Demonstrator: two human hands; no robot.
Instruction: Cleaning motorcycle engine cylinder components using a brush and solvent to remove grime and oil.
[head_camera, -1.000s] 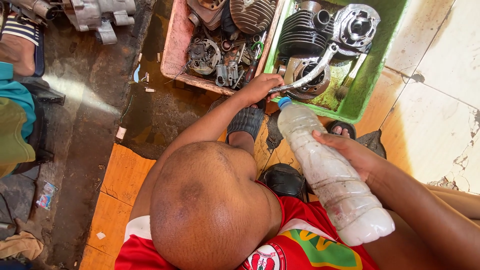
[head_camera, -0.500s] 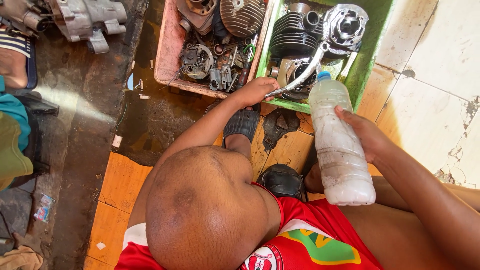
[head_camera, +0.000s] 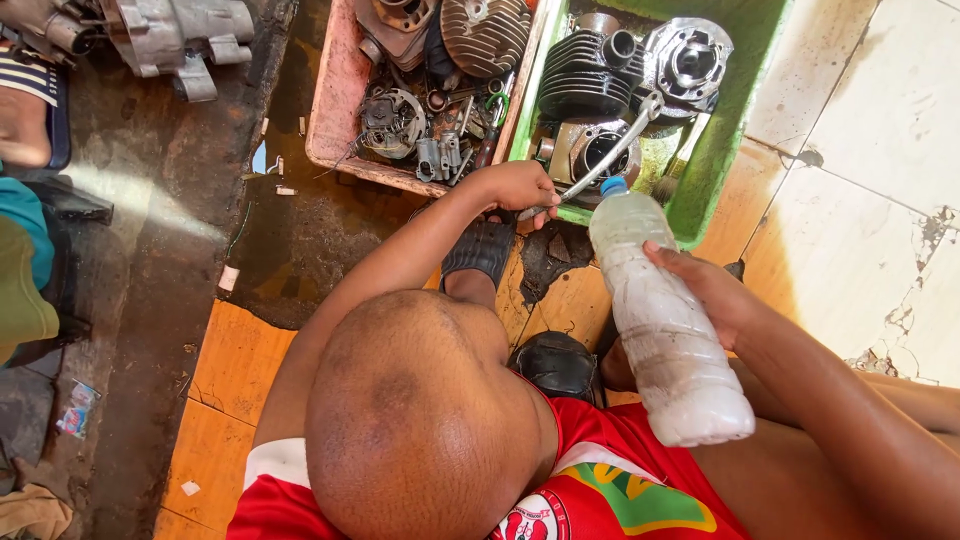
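Note:
My left hand (head_camera: 520, 188) is closed around the near end of a curved metal lever (head_camera: 622, 145) that reaches into a green tray (head_camera: 722, 150). My right hand (head_camera: 712, 295) grips a clear plastic bottle (head_camera: 660, 330) of cloudy whitish liquid. Its blue cap is on and points at the tray's near edge. In the tray lie a finned engine cylinder (head_camera: 585, 70), a round metal cylinder head (head_camera: 688, 60) and a casing (head_camera: 590, 150). The head and red shirt hide my lap.
A pink tray (head_camera: 335, 110) left of the green one holds several small engine parts and a finned cover (head_camera: 485, 35). A grey engine casing (head_camera: 175, 35) sits on the dirty floor at top left. Black sandals (head_camera: 480, 250) rest on orange tiles. Cracked white tiles lie to the right.
The bottle has swung up from near my lap until its cap is at the green tray's near edge. My left hand has stayed on the lever.

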